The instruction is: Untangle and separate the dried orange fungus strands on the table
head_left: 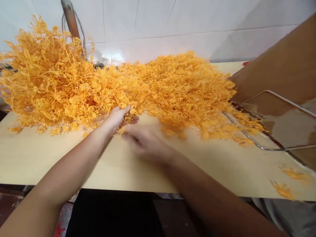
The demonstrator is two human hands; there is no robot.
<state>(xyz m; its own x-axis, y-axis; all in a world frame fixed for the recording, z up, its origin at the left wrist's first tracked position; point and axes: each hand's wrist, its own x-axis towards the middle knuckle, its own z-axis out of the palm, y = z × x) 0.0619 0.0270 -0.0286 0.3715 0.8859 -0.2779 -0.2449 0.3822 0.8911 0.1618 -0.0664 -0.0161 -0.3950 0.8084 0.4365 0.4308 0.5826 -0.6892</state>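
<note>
Your pale table point(24, 154) takes up most of the shot, running right across the middle. The orange frilly pieces are piled along the back of it: big tall heap point(54, 82) at the upper left, flatter heap point(182, 92) center to right, the two running together. There's a brown panel point(278, 62) leaning in at the upper right, with a bent wire frame point(293, 105) in front of it. Your right hand point(145, 140) is mid-frame, fingers curled in, but it's too blurred to tell if they've got anything. Your left hand point(117, 119), just beside it, is half closed around a small orange clump point(127, 116). Two loose pieces point(283, 190) sit lower right.
</note>
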